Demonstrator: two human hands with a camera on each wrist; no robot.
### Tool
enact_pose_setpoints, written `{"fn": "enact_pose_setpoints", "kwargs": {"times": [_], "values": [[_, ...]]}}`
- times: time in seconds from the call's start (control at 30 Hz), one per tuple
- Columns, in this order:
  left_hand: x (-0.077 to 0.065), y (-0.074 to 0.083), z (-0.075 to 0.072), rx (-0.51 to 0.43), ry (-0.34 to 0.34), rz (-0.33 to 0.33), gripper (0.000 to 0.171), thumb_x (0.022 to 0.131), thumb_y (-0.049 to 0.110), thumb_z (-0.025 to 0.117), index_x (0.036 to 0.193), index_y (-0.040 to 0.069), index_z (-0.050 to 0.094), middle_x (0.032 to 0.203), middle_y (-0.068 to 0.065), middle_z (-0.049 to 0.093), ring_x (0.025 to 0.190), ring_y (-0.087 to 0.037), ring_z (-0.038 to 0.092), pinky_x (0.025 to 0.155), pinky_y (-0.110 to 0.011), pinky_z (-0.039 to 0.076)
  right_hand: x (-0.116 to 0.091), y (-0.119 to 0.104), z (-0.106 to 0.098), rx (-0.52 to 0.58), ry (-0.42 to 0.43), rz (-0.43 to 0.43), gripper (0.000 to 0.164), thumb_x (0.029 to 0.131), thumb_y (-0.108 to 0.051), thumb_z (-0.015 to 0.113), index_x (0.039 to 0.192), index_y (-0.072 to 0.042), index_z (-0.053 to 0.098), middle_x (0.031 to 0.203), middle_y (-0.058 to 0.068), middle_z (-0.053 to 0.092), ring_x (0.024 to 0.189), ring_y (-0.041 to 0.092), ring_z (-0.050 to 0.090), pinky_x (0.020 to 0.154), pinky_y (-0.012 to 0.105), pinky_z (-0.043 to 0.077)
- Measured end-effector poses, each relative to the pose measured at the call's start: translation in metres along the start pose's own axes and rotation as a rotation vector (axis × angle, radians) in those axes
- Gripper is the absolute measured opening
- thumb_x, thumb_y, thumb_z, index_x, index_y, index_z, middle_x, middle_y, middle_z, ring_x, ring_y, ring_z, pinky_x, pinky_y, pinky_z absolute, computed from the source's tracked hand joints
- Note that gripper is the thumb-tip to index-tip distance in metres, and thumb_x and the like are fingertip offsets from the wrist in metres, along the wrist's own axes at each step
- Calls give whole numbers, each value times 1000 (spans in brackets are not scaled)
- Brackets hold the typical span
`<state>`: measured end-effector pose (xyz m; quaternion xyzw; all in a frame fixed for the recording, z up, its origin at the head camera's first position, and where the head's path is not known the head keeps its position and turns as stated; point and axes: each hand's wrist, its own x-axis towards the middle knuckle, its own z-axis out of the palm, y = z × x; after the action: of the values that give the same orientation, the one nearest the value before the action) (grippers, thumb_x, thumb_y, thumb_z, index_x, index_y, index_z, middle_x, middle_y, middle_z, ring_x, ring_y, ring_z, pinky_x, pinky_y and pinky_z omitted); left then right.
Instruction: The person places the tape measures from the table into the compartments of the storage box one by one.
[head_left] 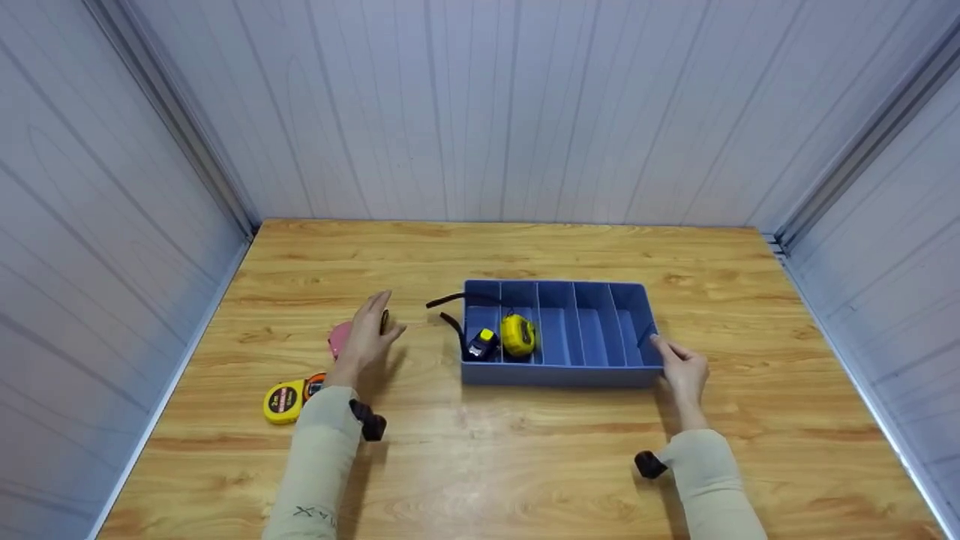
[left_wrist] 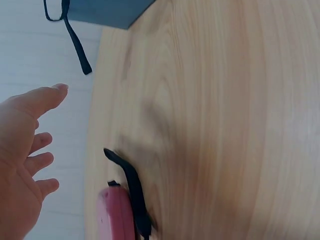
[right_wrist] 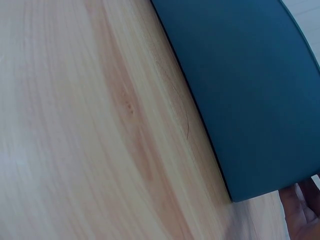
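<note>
left hand (head_left: 364, 339) wide, holding nothing; pink tape measure (head_left: 340, 338) just to its left. right hand (head_left: 685, 373) pinches the end of blue tray (head_left: 562, 376). judged step: fetching tape measure; next move calls for closing round it.

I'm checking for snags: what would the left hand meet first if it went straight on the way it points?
Probably the back wall. Ahead of the left hand, the way over the table looks free in the head view, though the hand's height is unclear.
</note>
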<state>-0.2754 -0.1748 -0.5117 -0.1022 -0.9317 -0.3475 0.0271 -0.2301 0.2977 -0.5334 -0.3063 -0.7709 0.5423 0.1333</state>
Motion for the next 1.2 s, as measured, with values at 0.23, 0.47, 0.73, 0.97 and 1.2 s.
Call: {"fn": "enact_pose_setpoints", "kwargs": {"times": [0.23,0.47,0.73,0.97,1.2], "values": [[-6,-11,-4,73,37,-35,64,84,18,61,135,-4,29,135,-25,30,123,-38,27,99,-48,25,-2,-3,-2,-5,-25,-13,48,72,-37,71,104,-2,66,108,14,59,105,24,52,90,33,39],[-12,-22,-7,146,65,-66,63,83,20,62,132,-6,34,133,-26,31,122,-40,27,99,-53,18,-6,-4,-2,28,3,10,44,69,-39,73,97,-5,69,110,15,58,108,24,50,91,34,39],[-14,-32,-8,154,48,-111,64,83,22,61,133,-6,32,136,-27,26,126,-39,19,98,-58,14,-6,-5,-2,14,-8,20,45,67,-44,72,97,-10,70,111,13,58,106,22,51,87,30,42],[-16,-39,-9,159,58,-141,66,81,22,63,132,-6,34,136,-27,26,125,-40,20,95,-60,19,-5,-5,-4,0,-21,9,46,69,-40,72,100,-7,68,110,12,59,109,24,50,92,33,37],[-18,-43,-10,148,45,-188,67,80,22,63,133,-5,32,135,-29,25,124,-43,20,95,-58,23,0,0,-2,-11,-27,-6,48,70,-42,71,102,-7,68,109,11,59,110,24,49,95,33,34]]}}
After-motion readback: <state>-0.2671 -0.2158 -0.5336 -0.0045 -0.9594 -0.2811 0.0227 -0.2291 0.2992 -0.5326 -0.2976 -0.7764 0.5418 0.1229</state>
